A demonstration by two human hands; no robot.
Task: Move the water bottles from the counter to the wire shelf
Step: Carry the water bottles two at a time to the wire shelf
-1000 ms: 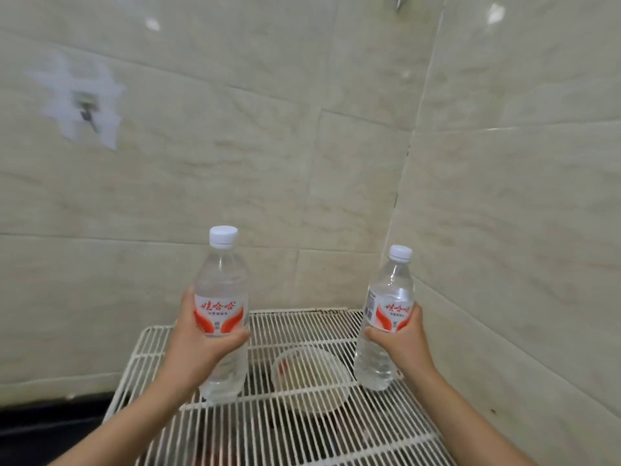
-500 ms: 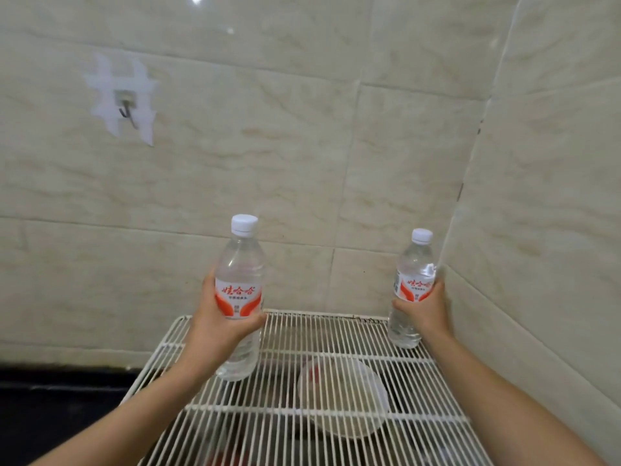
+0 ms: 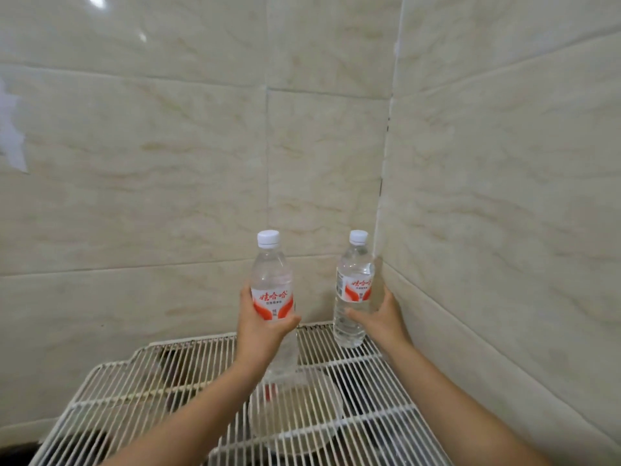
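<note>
The biggest worry I see from here is the white wire shelf (image 3: 188, 375); its rods leave open gaps, and I judge that a narrow bottle base set unevenly across them could rock or tip. The beige marbled tile wall (image 3: 504, 230) crowds the right side; a knock against it on letting go might topple the corner clear plastic bottle (image 3: 354, 297), red-and-white labelled and white-capped, which stands upright at the shelf's back right corner, just beside that wall; the right hand (image 3: 379, 322) is wrapped round its lower body. The left hand (image 3: 260, 326) grasps the nearer clear plastic bottle (image 3: 272, 287), same label and cap, upright over the shelf's middle; its base is hidden behind the wrist, so I cannot tell whether it rests on the wires; released early, it could drop and roll.

As for containers, a round translucent bowl (image 3: 302, 412) sits beneath the shelf wires, its contents too blurred to name; both bottles look nearly full of clear water, caps on.
</note>
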